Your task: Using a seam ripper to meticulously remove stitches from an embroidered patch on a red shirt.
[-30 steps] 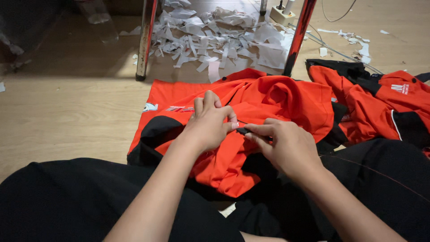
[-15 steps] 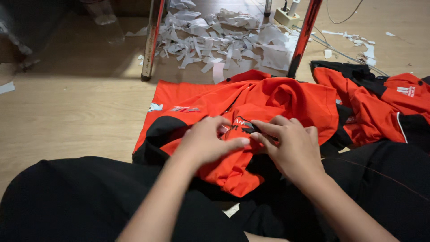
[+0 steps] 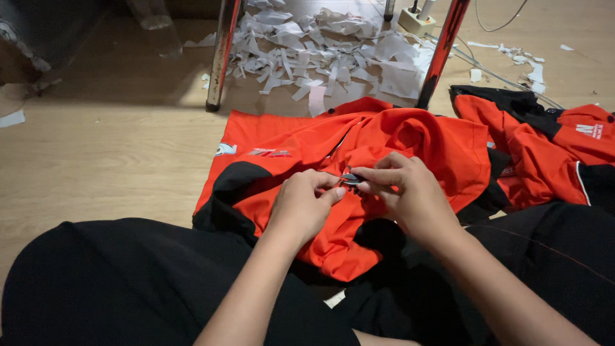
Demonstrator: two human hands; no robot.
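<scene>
Left hand (image 3: 304, 205) and right hand (image 3: 403, 192) pinch together on a small dark tool (image 3: 351, 179) over the red jacket (image 3: 384, 144). White paper scraps (image 3: 333, 51) lie at twelve o'clock; a white chest logo (image 3: 225, 149) sits at ten.

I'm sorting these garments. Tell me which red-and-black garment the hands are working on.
The one spread in front of the lap; left hand and right hand pinch it. The other garment lies untouched at the right.
</scene>
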